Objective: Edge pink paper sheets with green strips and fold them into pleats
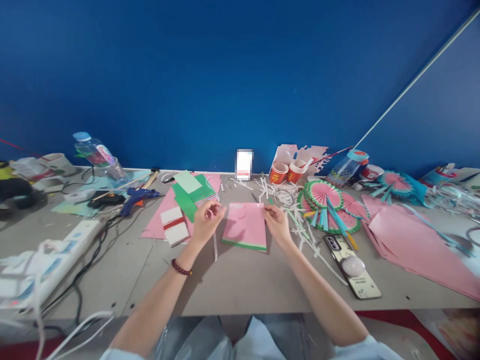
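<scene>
A pink paper sheet (245, 225) with a green strip along its near edge lies flat on the table in front of me. My right hand (276, 222) is at its upper right corner, thumb and fingers closed on the edge. To the left of the sheet, my left hand (208, 220) hovers with loosely curled fingers and a gap between thumb and forefinger; nothing shows in it. Beside that hand lie green paper pieces (204, 187) and a white bundle with a red band (174, 226). A thin white paper strip (215, 247) rests below it.
Watermelon-patterned paper fans (324, 195), red paper cups (279, 172) and white paper scraps (300, 220) lie to the right. A phone (354, 270) sits near the front edge. Leftward are a blue glue gun (137, 197), a power strip (71, 255), cables and a bottle (93, 150).
</scene>
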Demonstrator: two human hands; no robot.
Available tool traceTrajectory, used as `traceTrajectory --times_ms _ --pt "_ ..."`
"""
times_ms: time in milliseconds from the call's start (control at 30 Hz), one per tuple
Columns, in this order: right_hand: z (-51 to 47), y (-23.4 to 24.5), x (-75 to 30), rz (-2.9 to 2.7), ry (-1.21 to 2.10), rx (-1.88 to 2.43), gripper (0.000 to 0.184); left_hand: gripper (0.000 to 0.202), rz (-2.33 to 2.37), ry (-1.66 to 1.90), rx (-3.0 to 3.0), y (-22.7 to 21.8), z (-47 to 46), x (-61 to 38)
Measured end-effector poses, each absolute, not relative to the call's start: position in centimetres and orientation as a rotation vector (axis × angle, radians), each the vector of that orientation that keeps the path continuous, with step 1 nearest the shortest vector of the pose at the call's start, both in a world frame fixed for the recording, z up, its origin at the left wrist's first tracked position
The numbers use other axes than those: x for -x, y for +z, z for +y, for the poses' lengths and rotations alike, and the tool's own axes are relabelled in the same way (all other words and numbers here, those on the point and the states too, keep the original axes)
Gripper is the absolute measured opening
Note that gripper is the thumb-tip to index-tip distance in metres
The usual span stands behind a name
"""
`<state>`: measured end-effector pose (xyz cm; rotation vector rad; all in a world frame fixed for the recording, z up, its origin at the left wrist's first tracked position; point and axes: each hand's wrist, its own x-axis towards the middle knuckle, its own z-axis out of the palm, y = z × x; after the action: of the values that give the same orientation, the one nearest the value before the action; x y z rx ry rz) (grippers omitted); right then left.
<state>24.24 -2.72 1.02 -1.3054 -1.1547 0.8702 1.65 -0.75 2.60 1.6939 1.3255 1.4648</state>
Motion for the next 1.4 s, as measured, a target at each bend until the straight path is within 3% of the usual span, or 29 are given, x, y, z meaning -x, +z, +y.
traceTrajectory --times_ms 167,300,433,600,900,1200,1400 --pt "-3.8 1.5 -22.8 -1.303 0.777 1.258 0.022 0.052 1.287 1.348 -1.826 2.0 -2.0 -3.4" --pt "-4.0 1.4 -22.7 -1.308 0.8 1.243 0.022 0.028 1.185 1.342 -1.835 2.2 -1.7 -2.9" --pt "-3.8 1.3 -22.9 -1.27 0.843 1.243 0.025 0.038 1.021 1.32 -1.82 2.7 -1.9 -2.9" --pt "-3.7 1.4 -22.8 -1.251 0.881 1.25 0.026 0.017 1.025 1.402 -1.866 2.7 -2.9 -4.0" --pt "-1.9 0.4 -25.5 -1.151 0.826 1.393 0.029 0.022 1.354 1.674 -1.499 2.9 -1.8 -2.4" --pt "-0.4 1.2 -28.7 -1.241 0.56 1.509 0.031 0.024 1.211 1.908 -1.004 3.1 0.1 -0.9" --pt "-1.0 3.4 -29.2 -1.674 0.84 1.404 0.025 0.024 1.334 1.883 -1.04 2.9 1.2 0.7"
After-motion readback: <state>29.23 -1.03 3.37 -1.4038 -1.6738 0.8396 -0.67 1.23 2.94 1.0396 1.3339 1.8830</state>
